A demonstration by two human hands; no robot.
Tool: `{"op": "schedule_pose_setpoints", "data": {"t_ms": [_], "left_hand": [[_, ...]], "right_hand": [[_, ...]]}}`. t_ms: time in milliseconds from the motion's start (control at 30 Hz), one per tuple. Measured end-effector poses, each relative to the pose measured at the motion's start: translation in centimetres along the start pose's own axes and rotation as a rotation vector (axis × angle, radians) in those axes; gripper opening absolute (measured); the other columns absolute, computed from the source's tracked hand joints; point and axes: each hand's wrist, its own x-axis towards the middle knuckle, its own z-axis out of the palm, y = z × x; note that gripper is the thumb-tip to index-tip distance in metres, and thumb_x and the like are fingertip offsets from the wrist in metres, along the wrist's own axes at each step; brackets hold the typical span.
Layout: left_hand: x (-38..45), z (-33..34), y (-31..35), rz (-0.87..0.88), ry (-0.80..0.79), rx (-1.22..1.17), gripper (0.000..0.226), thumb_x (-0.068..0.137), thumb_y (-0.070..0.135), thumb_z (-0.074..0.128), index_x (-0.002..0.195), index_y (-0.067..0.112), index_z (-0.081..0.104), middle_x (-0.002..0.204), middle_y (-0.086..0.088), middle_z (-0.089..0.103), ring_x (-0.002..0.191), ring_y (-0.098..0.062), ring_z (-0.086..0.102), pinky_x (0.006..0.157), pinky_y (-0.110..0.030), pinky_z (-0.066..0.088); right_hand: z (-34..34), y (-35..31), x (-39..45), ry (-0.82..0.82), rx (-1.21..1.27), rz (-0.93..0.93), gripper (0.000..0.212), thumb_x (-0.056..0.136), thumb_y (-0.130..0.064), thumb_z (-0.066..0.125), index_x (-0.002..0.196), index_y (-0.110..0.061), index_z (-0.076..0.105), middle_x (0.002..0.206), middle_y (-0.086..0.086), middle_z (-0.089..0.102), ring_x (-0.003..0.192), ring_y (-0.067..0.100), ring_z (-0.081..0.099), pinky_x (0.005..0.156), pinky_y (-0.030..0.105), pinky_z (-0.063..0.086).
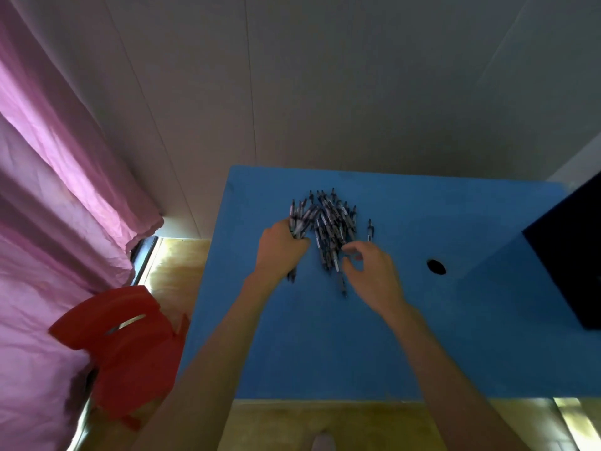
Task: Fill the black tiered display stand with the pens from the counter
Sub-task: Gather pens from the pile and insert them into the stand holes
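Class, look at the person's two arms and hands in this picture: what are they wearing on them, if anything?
Nothing that shows. The left hand and right hand are bare, with no gloves; no rings, watch or bands can be made out. Both forearms are bare too, uncovered right down to the bottom edge of the picture, so no sleeve comes into view.

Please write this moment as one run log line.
left hand: grips pen bundle | right hand: reaching pen pile | stand: unfilled
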Motion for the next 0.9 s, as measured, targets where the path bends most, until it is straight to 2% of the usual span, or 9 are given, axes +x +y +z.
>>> {"op": "schedule_pose_setpoints", "data": {"t_ms": [133,233,400,633,767,900], "left_hand": [[-1.9,0.6,2.6,0.055,-0.099,0.028,0.017,0.082,0.014,0.067,0.075,0.013,0.052,0.07,-0.01,0.061,0.073,-0.033,0.068,0.067,-0.045,0.059],[-3.2,1.8,4.4,0.102,-0.142,0.026,0.015,0.082,0.016,0.068,0.08,0.008,0.056,0.07,-0.009,0.061,0.068,-0.028,0.063,0.06,-0.039,0.055],[-5.8,4.9,8.0,0.145,-0.178,0.043,0.029,0.082,0.013,0.067,0.069,0.014,0.041,0.061,-0.004,0.048,0.056,-0.019,0.045,0.054,-0.029,0.038],[-10.4,12.6,13.8,0.195,-0.25,0.074,0.029,0.084,0.013,0.065,0.074,0.013,0.038,0.066,-0.013,0.04,0.06,-0.019,0.038,0.056,-0.035,0.033],[-13.5,18.0,17.8,0.215,-0.254,0.111,0.032,0.088,0.019,0.068,0.07,0.013,0.042,0.058,-0.005,0.043,0.053,-0.02,0.039,0.052,-0.028,0.033],[-16.1,23.0,22.4,0.232,-0.236,0.112,0.026,0.082,0.013,0.066,0.069,0.015,0.044,0.056,-0.001,0.045,0.053,-0.018,0.042,0.054,-0.03,0.036]], "right_hand": [[-3.2,0.5,-2.1,0.046,-0.003,0.053,0.025,0.097,-0.02,0.062,0.121,-0.015,0.066,0.119,-0.001,0.066,0.102,0.012,0.059,0.088,0.024,0.045],[-5.5,1.8,-3.6,0.098,-0.006,0.093,0.024,0.096,-0.019,0.064,0.119,-0.014,0.067,0.117,0.0,0.066,0.098,0.011,0.058,0.085,0.023,0.043],[-10.0,4.9,-7.1,0.169,0.023,0.155,0.023,0.096,-0.019,0.063,0.118,-0.014,0.066,0.117,0.0,0.066,0.099,0.013,0.06,0.086,0.025,0.045],[-18.6,12.3,-11.7,0.23,0.01,0.172,0.023,0.097,-0.021,0.062,0.119,-0.017,0.066,0.117,-0.002,0.066,0.1,0.012,0.06,0.082,0.022,0.043],[-24.3,17.3,-14.3,0.255,0.0,0.176,0.022,0.097,-0.021,0.062,0.118,-0.017,0.067,0.117,-0.003,0.066,0.102,0.013,0.061,0.085,0.025,0.046],[-30.0,22.2,-16.3,0.26,-0.02,0.171,0.021,0.098,-0.022,0.062,0.118,-0.02,0.066,0.116,-0.004,0.065,0.098,0.011,0.061,0.084,0.028,0.051]]}}
